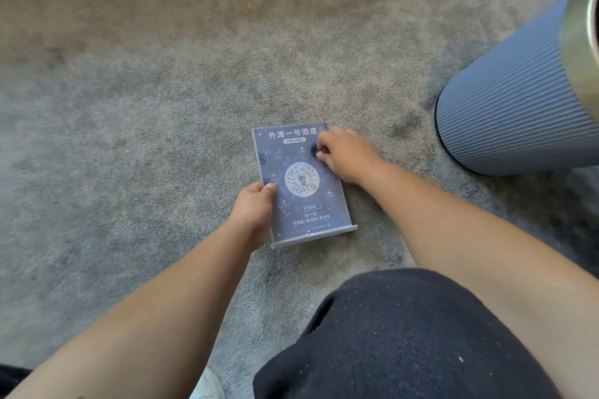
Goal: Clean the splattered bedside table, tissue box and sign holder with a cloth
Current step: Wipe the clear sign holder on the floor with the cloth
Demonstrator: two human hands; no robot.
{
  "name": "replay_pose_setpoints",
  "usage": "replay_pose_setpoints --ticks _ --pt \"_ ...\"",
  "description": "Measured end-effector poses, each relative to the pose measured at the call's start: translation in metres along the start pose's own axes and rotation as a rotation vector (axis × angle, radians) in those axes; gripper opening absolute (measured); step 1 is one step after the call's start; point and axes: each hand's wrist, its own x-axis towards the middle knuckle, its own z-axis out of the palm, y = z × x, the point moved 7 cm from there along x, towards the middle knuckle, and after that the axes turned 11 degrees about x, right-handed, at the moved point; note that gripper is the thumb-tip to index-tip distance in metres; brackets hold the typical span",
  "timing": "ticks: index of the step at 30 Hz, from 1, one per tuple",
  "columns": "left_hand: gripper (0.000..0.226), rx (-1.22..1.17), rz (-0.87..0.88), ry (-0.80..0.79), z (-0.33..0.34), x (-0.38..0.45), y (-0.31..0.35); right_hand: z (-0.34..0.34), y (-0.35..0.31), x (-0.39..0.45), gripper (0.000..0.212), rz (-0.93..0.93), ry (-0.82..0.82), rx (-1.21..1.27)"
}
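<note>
The sign holder (299, 185), a clear acrylic stand with a dark blue card bearing a round QR code and white lettering, lies face up on the carpet. My left hand (254, 209) grips its left edge, thumb on the face. My right hand (345, 154) rests on its upper right corner with the fingers curled; a small dark patch shows at the fingertips, and I cannot tell whether it is a stain or something held. No cloth or tissue box is in view.
A round bedside table (505, 97) with ribbed grey-blue sides and a brass rim stands at the right. Grey-beige stained carpet (162, 91) covers the floor. My knee in dark trousers (405, 340) fills the lower right.
</note>
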Motion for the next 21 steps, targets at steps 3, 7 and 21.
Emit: replay_pose_setpoints --ticks 3,7,21 --pt "0.024 -0.002 -0.006 0.007 0.0 -0.003 0.002 0.003 0.001 -0.004 0.019 0.043 0.034 -0.028" --pt "0.023 -0.035 -0.022 0.014 0.001 -0.008 0.004 0.033 -0.006 -0.062 0.016 -0.028 -0.124 -0.002" --pt "0.021 0.008 0.001 0.022 0.0 -0.017 0.009 0.054 -0.094 -0.082 0.029 -0.284 -0.285 0.017"
